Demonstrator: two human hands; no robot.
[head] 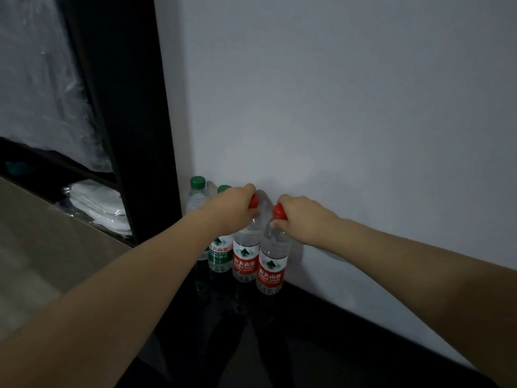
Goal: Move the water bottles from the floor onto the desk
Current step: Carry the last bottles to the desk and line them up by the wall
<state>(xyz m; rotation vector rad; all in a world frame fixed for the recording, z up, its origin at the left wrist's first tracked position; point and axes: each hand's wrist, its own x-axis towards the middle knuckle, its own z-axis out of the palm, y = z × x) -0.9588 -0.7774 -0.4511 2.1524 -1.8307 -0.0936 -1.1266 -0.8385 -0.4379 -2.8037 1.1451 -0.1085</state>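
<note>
Two bare forearms are stretched forward from the bottom corners of the head view, over a dark glossy floor (321,345). At the end of the left forearm, the left hand (237,204) is curled round the neck of a clear plastic water bottle with a red cap and red label (245,257); part of the red cap shows beyond the knuckles. The right hand (299,217) is closed in the same way round the neck of a second clear plastic bottle with a red cap and red label (270,271), its cap seen just beside the thumb. Both bottles are held upright, close together, at the foot of a pale grey wall (335,93); whether their bases touch the floor cannot be told. Behind the left arm, two clear plastic bottles with green caps are seen: one with a green label (219,254), partly hidden by the wrist, and one further back (196,193) beside a black upright frame (134,107). Left of the frame, folded white cloth (98,205) is stacked on a low shelf, with translucent plastic sheeting (42,79) hanging above.
</note>
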